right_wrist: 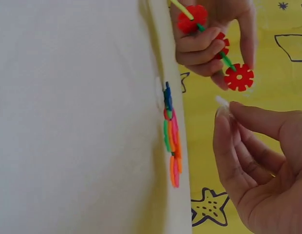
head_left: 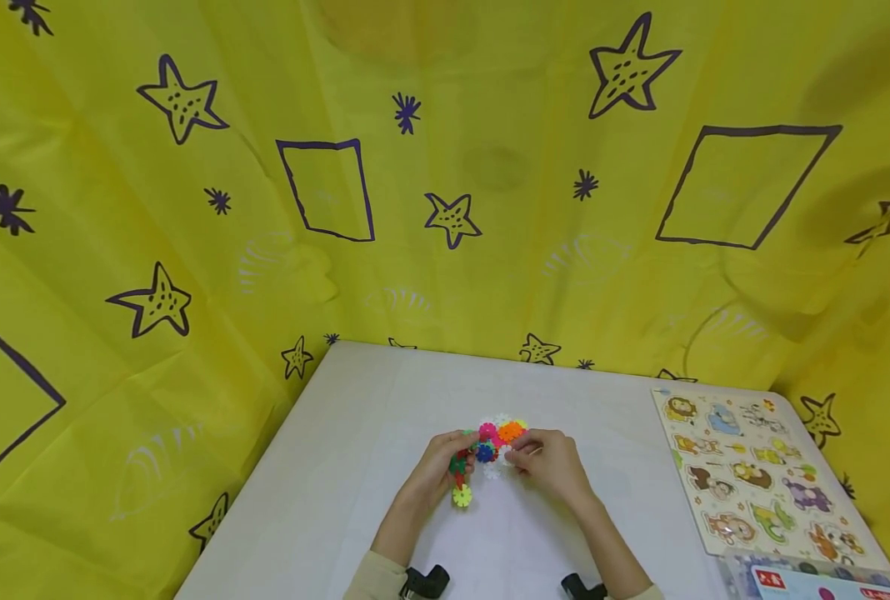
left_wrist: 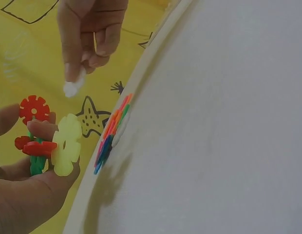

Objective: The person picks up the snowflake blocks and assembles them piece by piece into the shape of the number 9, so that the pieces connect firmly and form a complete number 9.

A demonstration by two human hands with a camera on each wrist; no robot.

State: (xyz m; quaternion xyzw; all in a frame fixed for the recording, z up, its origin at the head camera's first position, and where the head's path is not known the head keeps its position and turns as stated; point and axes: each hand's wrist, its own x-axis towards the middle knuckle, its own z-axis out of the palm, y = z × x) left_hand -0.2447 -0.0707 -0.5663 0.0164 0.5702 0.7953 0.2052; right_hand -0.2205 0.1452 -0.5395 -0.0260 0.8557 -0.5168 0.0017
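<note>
My left hand [head_left: 432,467] grips a joined chain of notched plastic flower discs, with a red disc [right_wrist: 239,77], green pieces between and a pale yellow disc [left_wrist: 67,146] at one end. Thumb and fingertips of my right hand [head_left: 553,467] pinch a small white disc [left_wrist: 73,87]. In the right wrist view this white piece is just below the red disc, a short gap apart. Between the hands in the head view lies a group of loose discs [head_left: 511,432] in orange, pink, blue, green and white, flat on the table. My left fingers partly hide the chain.
A puzzle board with cartoon animals [head_left: 771,475] lies on the white table [head_left: 325,500] at the right. In front of it, at the lower right corner, is a clear box with a printed label [head_left: 820,579]. Yellow curtains [head_left: 490,283] with drawn stars surround the table.
</note>
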